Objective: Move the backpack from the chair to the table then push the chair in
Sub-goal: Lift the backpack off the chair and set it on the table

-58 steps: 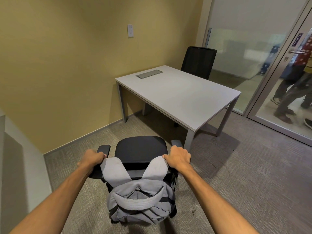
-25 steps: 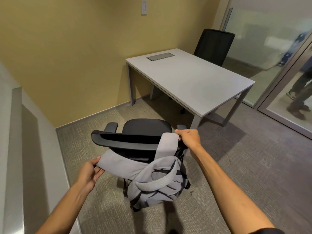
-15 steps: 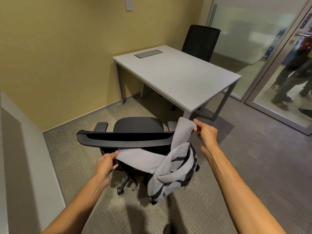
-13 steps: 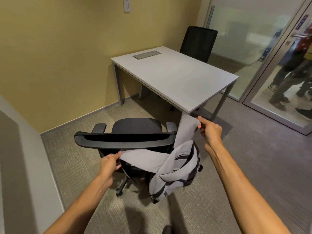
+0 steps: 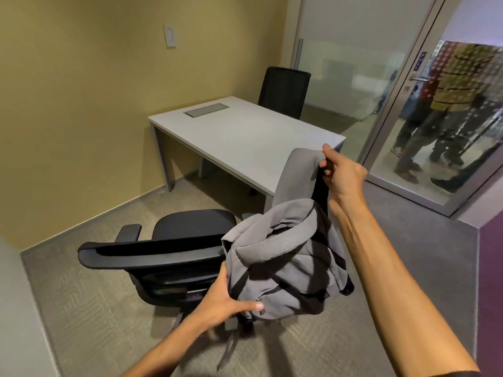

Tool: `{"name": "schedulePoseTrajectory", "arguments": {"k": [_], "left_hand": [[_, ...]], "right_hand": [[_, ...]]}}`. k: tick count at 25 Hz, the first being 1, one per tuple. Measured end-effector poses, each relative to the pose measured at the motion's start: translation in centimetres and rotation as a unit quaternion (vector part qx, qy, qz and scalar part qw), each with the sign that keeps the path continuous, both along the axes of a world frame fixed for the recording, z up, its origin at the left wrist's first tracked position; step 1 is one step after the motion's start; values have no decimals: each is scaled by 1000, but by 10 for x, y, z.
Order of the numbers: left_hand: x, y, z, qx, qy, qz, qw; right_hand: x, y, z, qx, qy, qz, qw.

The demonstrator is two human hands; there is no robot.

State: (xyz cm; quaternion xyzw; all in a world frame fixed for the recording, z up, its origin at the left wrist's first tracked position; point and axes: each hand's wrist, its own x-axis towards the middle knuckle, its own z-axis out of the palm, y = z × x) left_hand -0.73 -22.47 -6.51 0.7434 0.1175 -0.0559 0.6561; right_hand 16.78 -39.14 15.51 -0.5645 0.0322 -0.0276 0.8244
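Hanging in the air just right of the black swivel office chair (image 5: 174, 248), the grey fabric backpack with black straps (image 5: 285, 265) is held by both of the person's hands and touches neither the seat nor the table. The right hand (image 5: 341, 174) is raised at about the level of the white rectangular table's (image 5: 245, 137) near corner, its fingers pinched shut around the top of one grey shoulder strap (image 5: 296, 175), which runs taut down to the bag. The left hand (image 5: 226, 300) is lower, its palm and spread fingers cupped against the bag's lower left side, thumb stretched along the bottom edge. The chair stands on the grey carpet (image 5: 89, 308) near the table's front corner, its curved backrest top toward the camera, seat bare, and its armrests visible on either side. The table top carries only a flush grey metal cable hatch (image 5: 206, 109) near the yellow wall (image 5: 81, 91). A second black mesh-backed chair (image 5: 283, 92) stands at the table's far side, in front of the frosted glass partition (image 5: 353, 50). Beyond the glass door (image 5: 435, 126) at right, several people stand blurred.
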Motion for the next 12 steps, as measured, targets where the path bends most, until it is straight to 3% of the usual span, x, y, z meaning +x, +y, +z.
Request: {"name": "schedulePoseTrajectory", "arguments": {"k": [5,12], "left_hand": [[34,-30,23,100,-92,201,970],[82,-53,100,54,-153,248,955]], "right_hand": [[8,-18,23,-13,-27,-30,999],[36,-52,43,-20,-10,-57,998]]}}
